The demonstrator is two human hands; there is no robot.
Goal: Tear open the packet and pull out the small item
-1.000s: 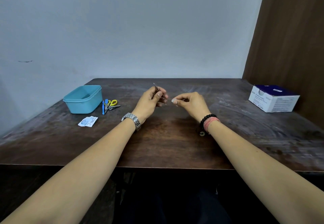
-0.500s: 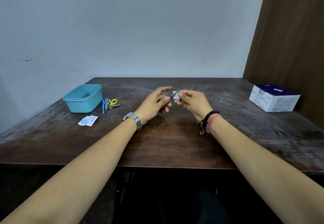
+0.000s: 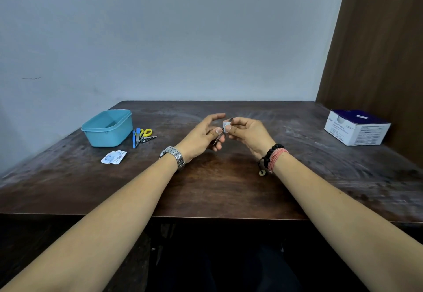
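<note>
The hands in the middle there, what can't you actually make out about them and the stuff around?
Head view only:
- Thin metal tool: its lower end is hidden behind the left hand.
- Small white pad: mostly covered by the right hand.
- White box: print too small to read.
- Blue tub: its near wall hides the inside.

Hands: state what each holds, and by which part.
Left hand pinches a thin metal tool at its lower shaft; right hand pinches a small white pad against its upper end.
</note>
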